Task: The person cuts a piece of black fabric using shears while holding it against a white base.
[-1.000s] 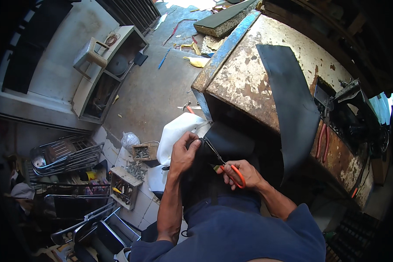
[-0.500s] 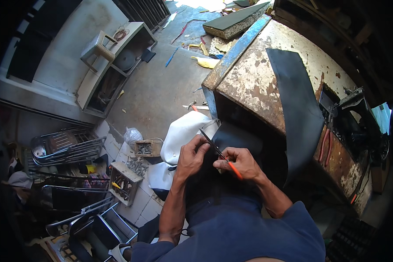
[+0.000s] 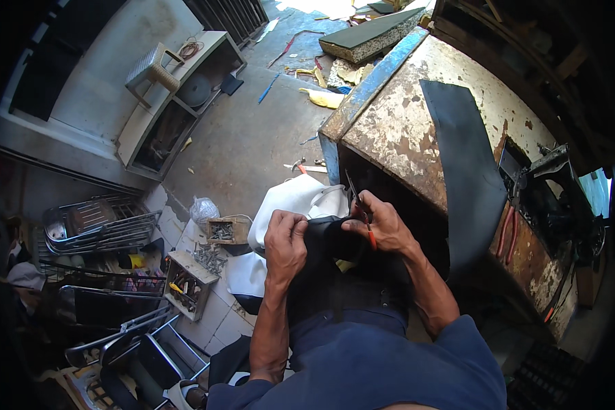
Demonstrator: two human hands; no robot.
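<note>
My left hand is closed, pinching the edge of a dark piece of material that drapes over my lap. My right hand is closed on orange-handled scissors, their dark blades pointing up and away from me; its thumb is at the material's edge. A white, soft-looking item lies just beyond both hands. An orange-handled hammer rests on the floor behind it. A separate black sheet drapes over the worn bench at my right.
The bench carries red-handled pliers and a black metal mechanism. At left are stacked metal chairs and small boxes of tools and parts. A low cabinet holds a woven stool. Scraps litter the far floor.
My right hand and the scissors have moved upward and right, the blades now raised upright. My left hand has shifted slightly, and the dark material now stretches between both hands.
</note>
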